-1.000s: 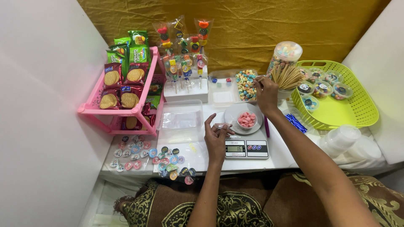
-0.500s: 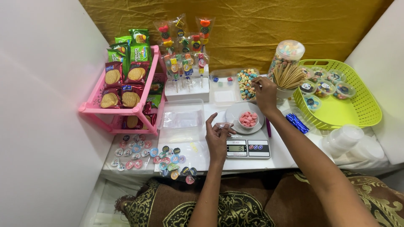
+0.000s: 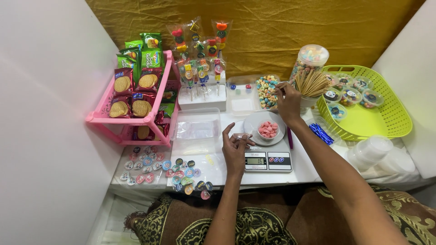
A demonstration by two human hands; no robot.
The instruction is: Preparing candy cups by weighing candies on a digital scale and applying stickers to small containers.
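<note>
- Right hand (image 3: 288, 100) reaches to the bunch of thin wooden skewers (image 3: 313, 83) standing in a cup at the back right of the white table (image 3: 313, 168); fingers pinched together on one stick, it looks like, tip of the grip partly hidden.
- Left hand (image 3: 235, 147) rests near the table middle, fingers closed on a small clear wrapper or bit (image 3: 240, 135); too small to tell which.
- Just right of that hand: small white bowl of pink candies (image 3: 268, 129) on a white plate atop the grey digital kitchen scale (image 3: 267, 161), near the front edge.
- Behind: clear tray of mixed pastel candies (image 3: 266, 90), tall clear jar of candies (image 3: 309, 61), white block holding wrapped candy skewers (image 3: 202, 68).
- Right edge: lime green plastic basket (image 3: 386, 118) with small lidded cups. Left edge: pink plastic rack (image 3: 136, 119) of biscuit packs; round stickers (image 3: 168, 172) at front left.
- Risk: pulling one stick could drag neighbours out or tip the cup; forearm passes over the bowl, a dip could knock it off the scale.
</note>
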